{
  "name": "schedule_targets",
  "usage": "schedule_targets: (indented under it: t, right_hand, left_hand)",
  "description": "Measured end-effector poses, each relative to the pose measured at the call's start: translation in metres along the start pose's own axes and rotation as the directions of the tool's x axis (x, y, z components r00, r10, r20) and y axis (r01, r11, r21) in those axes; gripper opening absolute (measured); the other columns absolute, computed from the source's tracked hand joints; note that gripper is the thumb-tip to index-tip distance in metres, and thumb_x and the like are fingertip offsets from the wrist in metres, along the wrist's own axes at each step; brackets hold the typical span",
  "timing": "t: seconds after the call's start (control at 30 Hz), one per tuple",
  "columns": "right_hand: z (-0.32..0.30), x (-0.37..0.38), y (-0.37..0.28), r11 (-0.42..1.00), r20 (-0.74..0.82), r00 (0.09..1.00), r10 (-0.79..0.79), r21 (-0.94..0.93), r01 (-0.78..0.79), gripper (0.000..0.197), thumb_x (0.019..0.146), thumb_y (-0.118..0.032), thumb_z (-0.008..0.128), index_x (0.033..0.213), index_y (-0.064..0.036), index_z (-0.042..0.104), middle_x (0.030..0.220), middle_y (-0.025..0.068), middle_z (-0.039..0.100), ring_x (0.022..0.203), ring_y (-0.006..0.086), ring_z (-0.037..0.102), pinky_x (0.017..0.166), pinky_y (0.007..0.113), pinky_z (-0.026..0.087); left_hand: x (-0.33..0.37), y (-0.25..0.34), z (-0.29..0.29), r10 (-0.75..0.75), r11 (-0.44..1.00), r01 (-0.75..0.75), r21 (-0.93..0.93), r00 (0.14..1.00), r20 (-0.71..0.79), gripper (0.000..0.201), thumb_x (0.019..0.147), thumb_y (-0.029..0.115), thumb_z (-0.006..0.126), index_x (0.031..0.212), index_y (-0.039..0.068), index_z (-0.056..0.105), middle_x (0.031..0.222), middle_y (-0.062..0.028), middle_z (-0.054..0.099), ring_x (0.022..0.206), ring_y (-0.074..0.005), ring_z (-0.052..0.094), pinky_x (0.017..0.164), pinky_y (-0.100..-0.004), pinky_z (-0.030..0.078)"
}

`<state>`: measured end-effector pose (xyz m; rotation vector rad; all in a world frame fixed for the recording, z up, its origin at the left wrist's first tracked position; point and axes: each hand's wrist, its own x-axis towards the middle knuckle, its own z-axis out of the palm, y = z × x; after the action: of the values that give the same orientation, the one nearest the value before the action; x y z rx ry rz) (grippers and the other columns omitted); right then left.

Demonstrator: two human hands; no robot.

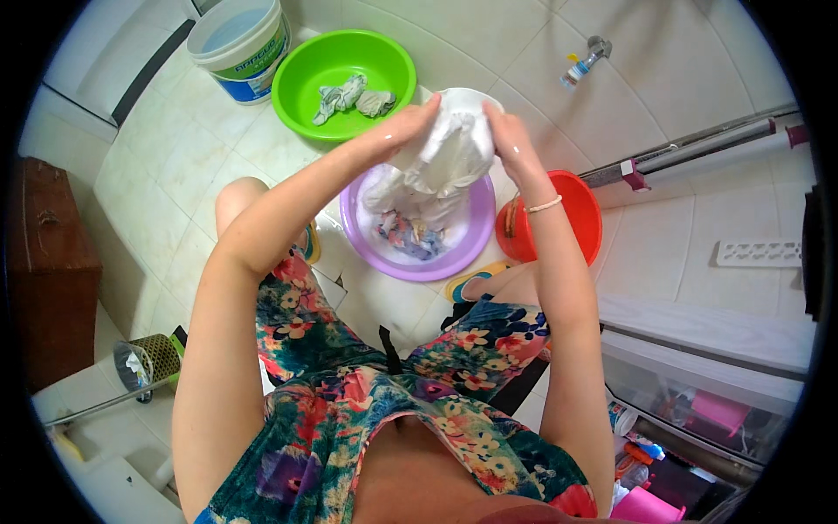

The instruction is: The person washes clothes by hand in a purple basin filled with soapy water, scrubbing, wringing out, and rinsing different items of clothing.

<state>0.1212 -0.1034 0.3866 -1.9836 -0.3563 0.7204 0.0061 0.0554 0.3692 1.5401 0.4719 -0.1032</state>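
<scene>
My left hand (408, 125) and my right hand (513, 140) are both raised with their fingers closed on a wet white cloth garment (445, 170). The cloth is stretched between them and hangs down over a purple basin (415, 272), covering its far side. Its exact kind I cannot make out. Inside the basin, white suds surround a bunched heap of coloured laundry (410, 237). Just beyond my left hand stands a green basin (319, 65) with two small grey-white cloth bundles (345, 98) on its bottom.
A red bucket (572, 214) stands right of the purple basin. At the far left is a white bucket (236, 52) with water in it. A tap (594, 52) sticks out of the tiled wall. A brown wooden cabinet (52, 279) stands left, near a patterned waste bin (153, 362).
</scene>
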Motion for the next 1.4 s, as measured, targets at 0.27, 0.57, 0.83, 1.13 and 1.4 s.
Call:
schedule_targets:
  t: [0.27, 0.57, 0.83, 1.13, 1.4]
  right_hand:
    - [0.066, -0.047, -0.004, 0.729, 0.221, 0.889, -0.401, -0.51, 0.456, 0.021, 0.07, -0.01, 0.055, 0.08, 0.0094, 0.053, 0.079, 0.0281, 0.056, 0.079, 0.0451, 0.053, 0.069, 0.046, 0.044]
    - [0.067, -0.06, 0.005, 0.746, 0.298, 0.797, -0.525, -0.288, 0.6, 0.037, 0.075, -0.003, 0.056, 0.109, 0.0049, 0.045, 0.097, 0.0163, 0.049, 0.074, 0.0228, 0.058, 0.067, 0.031, 0.046]
    - [0.044, -0.053, -0.005, 0.73, 0.217, 0.767, -0.603, -0.238, 0.641, 0.035, 0.076, -0.009, 0.059, 0.106, 0.004, 0.047, 0.092, 0.0161, 0.052, 0.068, 0.0226, 0.057, 0.065, 0.031, 0.047]
    - [0.024, -0.039, -0.016, 0.915, 0.146, 0.908, -0.393, -0.037, 0.402, 0.032, 0.081, -0.024, 0.062, 0.097, 0.0035, 0.057, 0.085, 0.0074, 0.061, 0.077, 0.0121, 0.056, 0.068, 0.026, 0.045]
    - [0.014, -0.031, 0.001, 0.899, 0.037, 0.93, -0.366, 0.274, 0.343, 0.027, 0.09, -0.027, 0.05, 0.094, -0.0009, 0.056, 0.079, 0.0005, 0.058, 0.07, 0.007, 0.052, 0.062, 0.021, 0.042]
  left_hand:
    - [0.009, -0.019, 0.014, -0.033, 0.975, 0.086, -0.207, 0.968, 0.249, 0.044, 0.085, 0.043, 0.045, 0.104, 0.004, 0.052, 0.094, -0.0047, 0.056, 0.084, -0.0146, 0.053, 0.074, -0.0294, 0.042]
    - [0.027, -0.035, -0.005, -0.021, 0.933, 0.075, -0.351, 0.988, 0.156, 0.038, 0.085, 0.025, 0.036, 0.113, 0.002, 0.047, 0.101, -0.0096, 0.055, 0.09, -0.0172, 0.054, 0.079, -0.0323, 0.042]
    - [0.017, -0.02, -0.021, 0.123, 0.657, 0.205, -0.725, 0.92, 0.371, 0.033, 0.083, 0.028, 0.046, 0.101, 0.002, 0.054, 0.092, -0.0096, 0.061, 0.079, -0.018, 0.06, 0.073, -0.0307, 0.05]
    - [0.008, -0.005, -0.023, 0.088, 0.677, 0.302, -0.671, 0.872, 0.481, 0.035, 0.084, 0.029, 0.049, 0.103, 0.0, 0.054, 0.091, -0.0107, 0.061, 0.076, -0.0183, 0.062, 0.069, -0.029, 0.051]
    - [-0.003, 0.0, -0.044, 0.136, 0.922, 0.093, -0.375, 0.83, 0.54, 0.055, 0.078, 0.034, 0.063, 0.12, 0.004, 0.045, 0.113, -0.0067, 0.052, 0.098, -0.0141, 0.052, 0.084, -0.0272, 0.044]
